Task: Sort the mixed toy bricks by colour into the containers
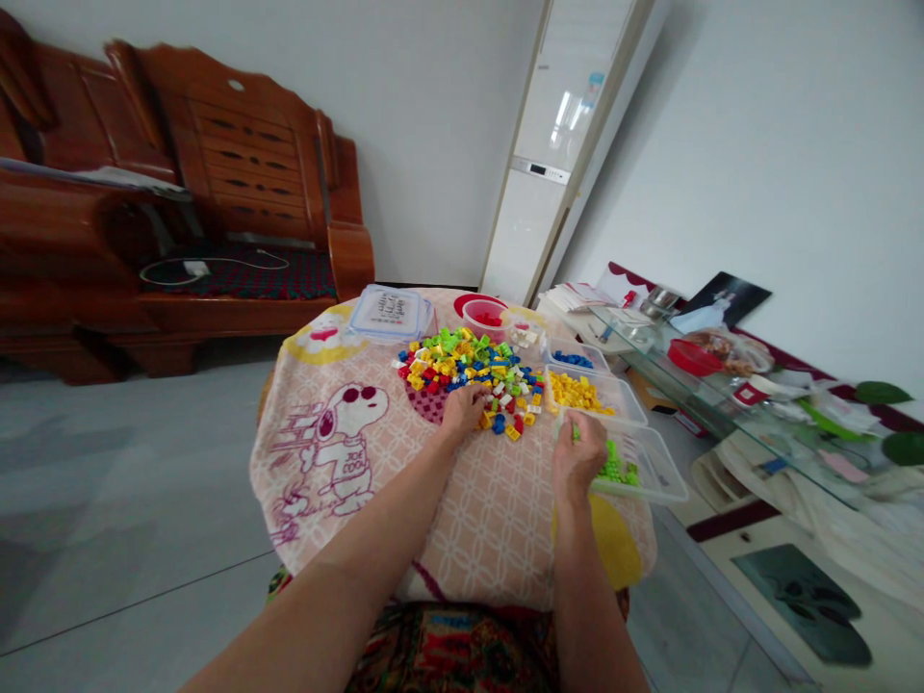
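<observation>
My left hand (463, 410) is at the near edge of a mixed pile of toy building bricks (462, 358) in green, yellow, blue, red and white. Its fingers are pinched together among the bricks, and what they hold is too small to make out. My right hand (580, 450) is over the left side of a clear plastic box with green bricks (613, 464). Its fingers are curled closed, with a bit of green showing beside them; whether they grip a brick cannot be told. Behind it stands a clear box of yellow bricks (577, 393).
Farther back are a box of blue bricks (573, 360), white bricks (525, 337) and a round tub (485, 316) holding red ones. A lidded box (391, 313) sits at the back left of the cloth-covered table (476, 520). A cluttered glass table (786, 448) stands right, a wooden bench (245, 173) left.
</observation>
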`<state>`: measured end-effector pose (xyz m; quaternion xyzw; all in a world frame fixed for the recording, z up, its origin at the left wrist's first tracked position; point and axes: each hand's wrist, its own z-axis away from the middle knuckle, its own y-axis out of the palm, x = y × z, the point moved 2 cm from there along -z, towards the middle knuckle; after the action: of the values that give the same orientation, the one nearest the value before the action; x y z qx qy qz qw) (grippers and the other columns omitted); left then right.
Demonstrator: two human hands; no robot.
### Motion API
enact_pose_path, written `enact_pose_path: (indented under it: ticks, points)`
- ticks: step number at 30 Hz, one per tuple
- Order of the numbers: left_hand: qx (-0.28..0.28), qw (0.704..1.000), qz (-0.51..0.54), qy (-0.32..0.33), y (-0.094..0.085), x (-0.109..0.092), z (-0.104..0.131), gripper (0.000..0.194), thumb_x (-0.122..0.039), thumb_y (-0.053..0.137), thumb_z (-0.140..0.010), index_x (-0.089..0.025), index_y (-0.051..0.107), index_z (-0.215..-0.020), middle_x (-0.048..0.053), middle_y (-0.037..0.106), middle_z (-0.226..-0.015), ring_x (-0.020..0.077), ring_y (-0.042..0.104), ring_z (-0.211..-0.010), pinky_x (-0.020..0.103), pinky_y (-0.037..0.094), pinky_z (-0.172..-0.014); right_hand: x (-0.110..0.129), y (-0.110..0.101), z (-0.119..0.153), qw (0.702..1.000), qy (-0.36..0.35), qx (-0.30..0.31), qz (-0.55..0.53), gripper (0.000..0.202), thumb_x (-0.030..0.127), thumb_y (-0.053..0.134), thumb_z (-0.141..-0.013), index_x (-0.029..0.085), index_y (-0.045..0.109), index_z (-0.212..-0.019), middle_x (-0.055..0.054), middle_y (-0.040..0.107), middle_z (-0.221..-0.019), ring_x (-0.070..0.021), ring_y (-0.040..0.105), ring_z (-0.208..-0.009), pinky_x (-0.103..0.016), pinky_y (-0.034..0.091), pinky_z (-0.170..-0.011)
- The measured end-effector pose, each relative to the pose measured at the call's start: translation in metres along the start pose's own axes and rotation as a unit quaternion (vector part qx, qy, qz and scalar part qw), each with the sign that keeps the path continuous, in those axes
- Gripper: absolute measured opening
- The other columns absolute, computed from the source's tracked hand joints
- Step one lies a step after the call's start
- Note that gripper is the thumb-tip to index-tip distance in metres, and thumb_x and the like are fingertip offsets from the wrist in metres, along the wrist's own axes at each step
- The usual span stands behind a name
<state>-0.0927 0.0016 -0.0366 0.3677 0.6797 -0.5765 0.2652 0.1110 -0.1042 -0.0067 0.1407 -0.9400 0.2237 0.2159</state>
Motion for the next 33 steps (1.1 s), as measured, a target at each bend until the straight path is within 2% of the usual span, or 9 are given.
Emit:
enact_pose_path:
  ticks: [4, 8, 12, 16, 21, 27, 33]
  points:
    - [0.006, 1.0, 0.004, 0.01, -0.001, -0.001, 0.001, 0.035, -0.01, 0.053, -0.087, -0.019, 0.077, -0.11, 0.005, 0.079, -0.1, 0.0178, 0.072, -0.092, 0.024, 0.052, -0.086, 0.021, 0.034, 0.015, 0.995, -0.013, 0.101, -0.022, 0.029, 0.025, 0.044, -0.095, 0.019, 0.072, -0.093, -0.011, 0.072, -0.092, -0.0235, 0.061, -0.092, -0.038, 0.047, -0.089]
    - [0.004, 1.0, 0.005, 0.009, -0.001, -0.001, 0.0, 0.034, -0.011, 0.053, -0.088, -0.018, 0.077, -0.111, 0.005, 0.08, -0.1, 0.0172, 0.072, -0.09, 0.025, 0.052, -0.087, 0.034, 0.066, 0.016, 0.981, -0.039, 0.186, -0.027, 0.027, 0.021, 0.048, -0.093, 0.019, 0.075, -0.097, -0.013, 0.072, -0.107, -0.0253, 0.06, -0.104, -0.04, 0.045, -0.097]
    - [0.006, 1.0, -0.003, 0.015, -0.001, -0.001, 0.0, 0.033, -0.01, 0.053, -0.088, -0.018, 0.078, -0.109, 0.006, 0.079, -0.103, 0.0185, 0.072, -0.096, 0.026, 0.052, -0.091, 0.043, 0.09, 0.012, 0.968, -0.059, 0.243, 0.016, 0.026, 0.016, 0.053, -0.091, 0.02, 0.077, -0.1, -0.016, 0.065, -0.128, -0.0284, 0.056, -0.118, -0.044, 0.04, -0.105]
    - [0.01, 1.0, -0.008, 0.023, -0.002, -0.002, 0.0, 0.034, -0.01, 0.053, -0.088, -0.02, 0.078, -0.109, 0.004, 0.079, -0.105, 0.0184, 0.072, -0.098, 0.026, 0.051, -0.094, 0.044, 0.102, 0.014, 0.956, -0.042, 0.281, 0.074, 0.026, 0.014, 0.057, -0.089, 0.018, 0.075, -0.107, -0.02, 0.059, -0.136, -0.0329, 0.052, -0.124, -0.049, 0.037, -0.107]
    - [0.012, 1.0, -0.01, 0.015, -0.003, -0.004, 0.001, 0.035, -0.01, 0.052, -0.088, -0.017, 0.077, -0.111, 0.005, 0.079, -0.1, 0.0193, 0.072, -0.096, 0.027, 0.052, -0.093, 0.037, 0.106, 0.023, 0.96, -0.036, 0.267, 0.081, 0.024, 0.018, 0.054, -0.092, 0.018, 0.072, -0.109, -0.018, 0.062, -0.13, -0.0317, 0.052, -0.123, -0.048, 0.035, -0.108]
    - [0.011, 1.0, 0.005, 0.014, -0.002, -0.001, 0.001, 0.034, -0.009, 0.052, -0.088, -0.016, 0.076, -0.112, 0.006, 0.079, -0.1, 0.0192, 0.073, -0.095, 0.026, 0.052, -0.091, 0.034, 0.102, 0.028, 0.977, -0.051, 0.205, 0.007, 0.021, 0.008, 0.051, -0.087, 0.019, 0.068, -0.094, -0.015, 0.068, -0.12, -0.0256, 0.055, -0.116, -0.042, 0.038, -0.108]
    - [0.006, 1.0, 0.016, 0.011, 0.001, 0.002, -0.001, 0.035, -0.009, 0.052, -0.087, -0.016, 0.076, -0.111, 0.005, 0.079, -0.093, 0.0188, 0.073, -0.091, 0.025, 0.052, -0.086, 0.032, 0.089, 0.027, 0.989, -0.019, 0.136, -0.05, 0.015, 0.022, 0.051, -0.094, 0.02, 0.065, -0.09, -0.012, 0.071, -0.096, -0.0249, 0.059, -0.097, -0.039, 0.045, -0.094]
